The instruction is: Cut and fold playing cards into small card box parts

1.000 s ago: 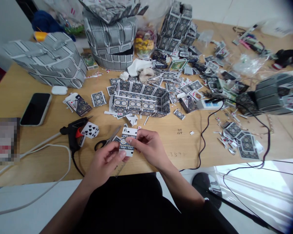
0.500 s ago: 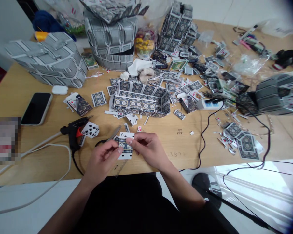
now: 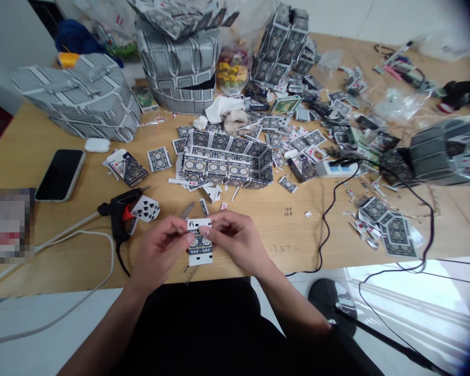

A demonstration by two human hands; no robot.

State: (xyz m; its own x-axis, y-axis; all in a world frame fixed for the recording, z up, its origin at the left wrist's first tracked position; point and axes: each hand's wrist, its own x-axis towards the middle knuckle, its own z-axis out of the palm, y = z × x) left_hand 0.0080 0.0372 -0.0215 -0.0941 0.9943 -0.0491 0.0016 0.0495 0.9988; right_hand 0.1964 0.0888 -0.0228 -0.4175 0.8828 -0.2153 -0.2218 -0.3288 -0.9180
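Both hands pinch a folded playing card piece (image 3: 199,244) over the near edge of the wooden table (image 3: 282,230). My left hand (image 3: 160,255) grips its left side with thumb and fingers. My right hand (image 3: 235,241) holds its upper right corner. The piece shows a white face with a 6 at the top and a dark patterned back below. Scissors (image 3: 187,210) lie on the table just behind my hands, mostly hidden. A black glue gun (image 3: 117,211) with a spade card on it lies to the left.
A low open box of cards (image 3: 226,161) stands mid-table, with card towers and domed card structures (image 3: 82,99) behind. A phone (image 3: 60,174) and earbud case lie left. Loose cards, scraps and a power strip (image 3: 337,168) with black cables cover the right side.
The card piece has come nearer to me and slightly left. My left fingers have risen to its upper left edge, now covering the scissor handles.
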